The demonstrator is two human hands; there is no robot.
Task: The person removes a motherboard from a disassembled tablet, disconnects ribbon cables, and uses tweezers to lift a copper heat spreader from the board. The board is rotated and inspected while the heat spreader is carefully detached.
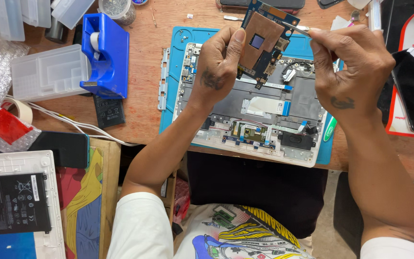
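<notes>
Below both hands lies an opened laptop base [250,120] on a blue mat [195,36] on the tabletop. Higher up, the left hand [219,64] clenches a blue circuit board [264,41] upright; just right, the right hand [350,67] pinches metal tweezers [295,29] touching the board's edge.

The small blue circuit board [264,41], with its copper-brown shield and dark square chip, sits above the opened laptop base [250,110], whose shell is white and whose inner plate is grey. Under that base lies a flat teal-blue work mat [180,67] on the reddish-brown wooden table [144,96]. Left of the base stands a bright blue plastic tape dispenser [106,55] with a white roll.
</notes>
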